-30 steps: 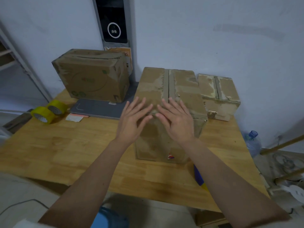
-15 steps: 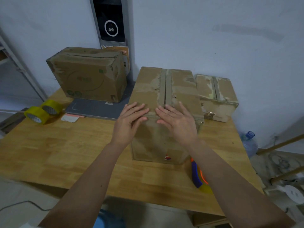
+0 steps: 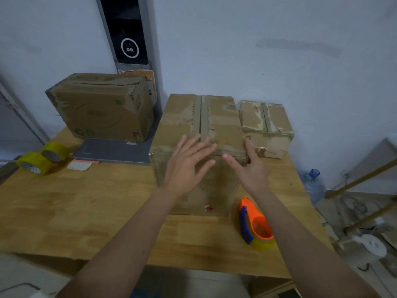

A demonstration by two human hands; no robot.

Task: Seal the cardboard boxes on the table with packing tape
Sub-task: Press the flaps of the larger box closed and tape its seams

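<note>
A tall cardboard box (image 3: 217,117) stands in the middle of the wooden table (image 3: 75,211), a strip of tape running along its top seam. My left hand (image 3: 187,164) lies with straight, spread fingers over the box's near top edge and front face. My right hand (image 3: 249,166) is at the box's near right corner, fingers extended, thumb toward the front face. An orange and blue tape dispenser (image 3: 255,224) with a yellowish roll lies on the table right of the box. A small box (image 3: 266,127) sits at the back right, a larger box (image 3: 101,106) at the back left.
Two yellow tape rolls (image 3: 43,158) lie at the table's left edge beside a paper slip (image 3: 79,165). A grey flat panel (image 3: 116,150) lies under the left box. A water bottle (image 3: 314,183) and wooden sticks (image 3: 361,181) are on the floor to the right.
My right hand has slid from the middle of the box's near edge to its right corner. My left hand shifted slightly right. The tape dispenser has come into full view.
</note>
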